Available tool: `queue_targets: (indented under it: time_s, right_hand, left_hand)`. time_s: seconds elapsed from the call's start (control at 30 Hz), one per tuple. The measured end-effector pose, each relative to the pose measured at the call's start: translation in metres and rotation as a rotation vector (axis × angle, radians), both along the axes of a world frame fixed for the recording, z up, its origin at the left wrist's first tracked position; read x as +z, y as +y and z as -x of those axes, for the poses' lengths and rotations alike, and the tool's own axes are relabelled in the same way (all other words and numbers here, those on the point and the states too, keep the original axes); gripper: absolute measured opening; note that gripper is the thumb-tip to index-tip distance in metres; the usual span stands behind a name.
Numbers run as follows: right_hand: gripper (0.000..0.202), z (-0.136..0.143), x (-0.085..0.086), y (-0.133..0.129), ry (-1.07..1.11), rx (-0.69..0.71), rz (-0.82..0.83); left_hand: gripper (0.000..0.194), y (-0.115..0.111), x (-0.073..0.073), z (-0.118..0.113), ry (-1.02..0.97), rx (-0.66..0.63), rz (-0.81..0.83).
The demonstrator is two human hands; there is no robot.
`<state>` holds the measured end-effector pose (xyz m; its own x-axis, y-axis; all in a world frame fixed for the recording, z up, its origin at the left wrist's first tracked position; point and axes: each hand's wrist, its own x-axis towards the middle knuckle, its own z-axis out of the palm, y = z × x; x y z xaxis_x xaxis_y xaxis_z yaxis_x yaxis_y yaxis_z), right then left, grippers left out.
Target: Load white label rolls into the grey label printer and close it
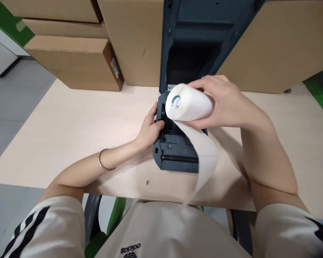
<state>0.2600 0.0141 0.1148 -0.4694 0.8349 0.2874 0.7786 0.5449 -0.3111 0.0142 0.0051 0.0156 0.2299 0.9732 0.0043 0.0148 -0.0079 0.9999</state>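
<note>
A dark grey label printer [177,150] stands on the table with its lid [204,28] swung up and back. My left hand [150,129] grips the printer's left side, thumb over the rim and the other fingers along the outer wall. Above the open printer body, my right hand [218,100] is closed around a white roll of label paper [190,104]. The roll's core end faces left. From it a loose strip of paper [206,154] hangs down in front of the printer, covering its right front part. The roll hides much of the inner compartment.
Cardboard boxes [75,62] stand along the back of the pale wooden table [97,118]; large ones rise behind the printer on both sides. A small dark mark [148,182] shows near the table's front edge. Chair armrests [93,215] are below that edge.
</note>
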Motion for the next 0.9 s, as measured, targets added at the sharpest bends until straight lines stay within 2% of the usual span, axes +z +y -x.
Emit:
queue_targets:
  time_s: [0.1,0.23,0.4,0.5,0.57,0.67,0.8,0.9]
  right_hand:
    - [0.071,0.004,-0.013,0.011,-0.078,0.081,0.038]
    - [0.080,0.005,-0.028,0.021,-0.147,0.052,0.056]
    - [0.071,0.016,-0.050,0.026,-0.253,0.094,0.006]
    - [0.069,0.023,-0.052,0.019,-0.293,0.109,-0.030]
    - [0.066,0.026,-0.045,0.004,-0.279,0.102,-0.050]
    - [0.057,0.026,-0.034,-0.036,-0.217,0.124,-0.041]
    - [0.058,0.024,-0.032,-0.094,-0.154,0.260,-0.013]
    - [0.063,0.025,-0.033,-0.115,-0.212,0.353,0.045]
  left_hand:
    - [0.096,0.001,-0.001,0.001,0.019,0.004,-0.027]
    - [0.094,0.000,-0.001,0.002,0.021,0.011,-0.026]
    - [0.102,-0.001,0.000,0.003,0.067,0.019,0.023]
    - [0.100,-0.001,0.001,0.003,0.075,0.021,0.028]
    - [0.097,0.000,0.001,0.002,0.058,0.019,0.020]
    - [0.092,0.000,0.001,0.001,0.025,0.004,-0.015]
    - [0.091,0.000,0.001,0.001,0.008,-0.013,-0.043]
    - [0.091,0.000,0.001,0.002,0.025,-0.018,-0.049]
